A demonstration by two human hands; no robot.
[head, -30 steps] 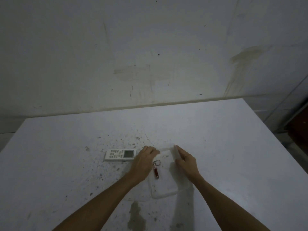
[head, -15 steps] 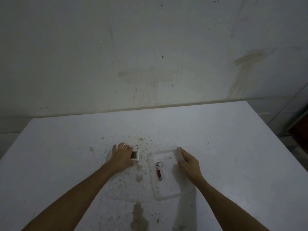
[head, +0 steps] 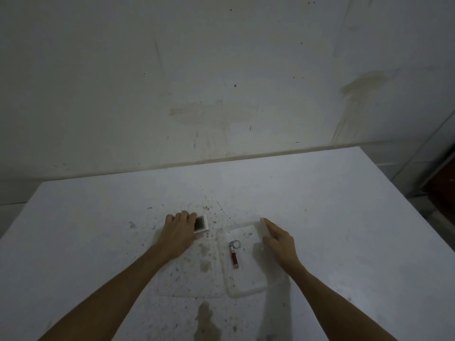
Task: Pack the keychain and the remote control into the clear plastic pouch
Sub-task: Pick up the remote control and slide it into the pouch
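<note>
Keychain (head: 234,254): red barrel with a metal ring at its far end, lying in the clear plastic pouch (head: 246,279), which lies flat on the white table (head: 344,217). Our right hand (head: 279,239) holds the pouch's far right corner, thumb and fingers pinched on the plastic. Left of the pouch, our left hand (head: 177,232) covers the remote control (head: 201,223), fingers curled over it; only its screen end shows. Brown specks and stains mark the table.

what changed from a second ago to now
The left hand left the clear plastic pouch and moved left onto the remote control, closing over it so only its screen end shows. The right hand stayed at the pouch's far right edge, and the red keychain stayed in the pouch area.
</note>
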